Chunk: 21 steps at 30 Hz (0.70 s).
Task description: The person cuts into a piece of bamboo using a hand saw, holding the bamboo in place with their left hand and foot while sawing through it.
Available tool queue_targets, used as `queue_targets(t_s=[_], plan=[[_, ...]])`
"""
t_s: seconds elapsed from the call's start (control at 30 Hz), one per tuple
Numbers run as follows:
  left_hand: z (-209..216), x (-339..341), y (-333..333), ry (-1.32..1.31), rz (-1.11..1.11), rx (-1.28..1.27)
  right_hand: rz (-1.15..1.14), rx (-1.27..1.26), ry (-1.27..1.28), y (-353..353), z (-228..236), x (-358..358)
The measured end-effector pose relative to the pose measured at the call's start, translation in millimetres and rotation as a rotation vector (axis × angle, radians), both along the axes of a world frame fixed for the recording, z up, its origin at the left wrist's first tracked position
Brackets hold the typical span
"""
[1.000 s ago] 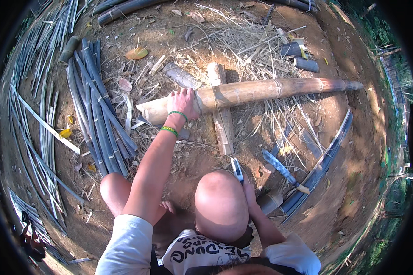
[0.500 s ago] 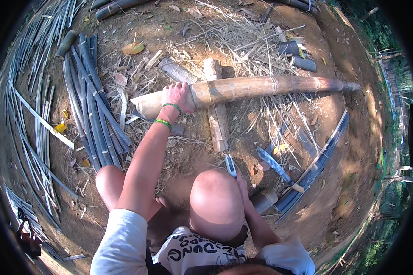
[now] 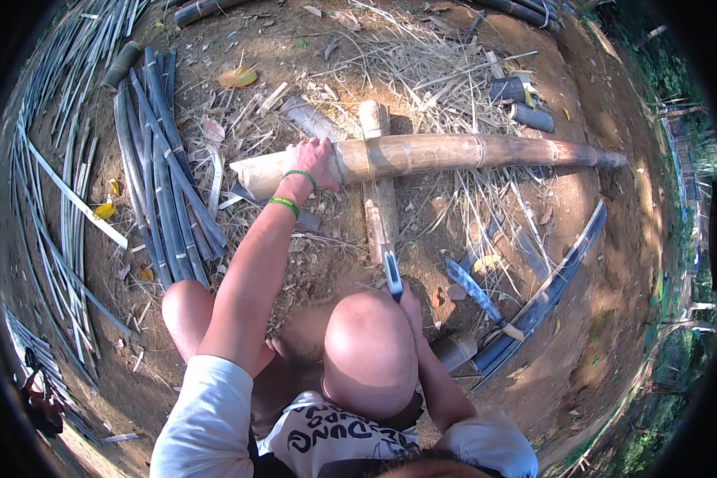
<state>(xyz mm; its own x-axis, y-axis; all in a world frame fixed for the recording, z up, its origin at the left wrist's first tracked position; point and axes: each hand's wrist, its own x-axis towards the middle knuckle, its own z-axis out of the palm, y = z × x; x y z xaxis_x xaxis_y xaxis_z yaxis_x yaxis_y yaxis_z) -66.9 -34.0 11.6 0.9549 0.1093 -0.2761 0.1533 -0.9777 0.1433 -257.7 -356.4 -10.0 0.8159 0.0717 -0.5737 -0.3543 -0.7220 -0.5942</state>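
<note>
A thick tan bamboo pole (image 3: 430, 151) lies crosswise on a squared wooden block (image 3: 376, 119). My left hand (image 3: 311, 162), with green and yellow bands at the wrist, is closed over the pole near its left end and presses on it. In my right hand (image 3: 409, 309), partly hidden behind my knee, is the pale and dark handle of a handsaw (image 3: 392, 272). Its thin blade, seen nearly edge-on, runs away from me toward the pole beside my left hand; where its teeth touch is hard to make out.
A machete (image 3: 482, 296) lies on the ground at right, near long split bamboo lengths (image 3: 562, 279). Dark bamboo strips (image 3: 167, 175) and thinner slats (image 3: 64, 199) are piled at left. Short bamboo pieces (image 3: 531, 117) and shavings (image 3: 438, 84) lie beyond the pole.
My right hand and the handsaw handle have moved forward, away from me and slightly left. My left hand keeps its hold on the pole, which stays in place.
</note>
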Motion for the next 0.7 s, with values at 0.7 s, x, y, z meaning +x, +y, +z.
queue_targets(t_s=[0.7], plan=[[9, 17, 3, 0.086, -0.024, -0.079, 0.051, 0.148, -0.207, 42, -4, 78]])
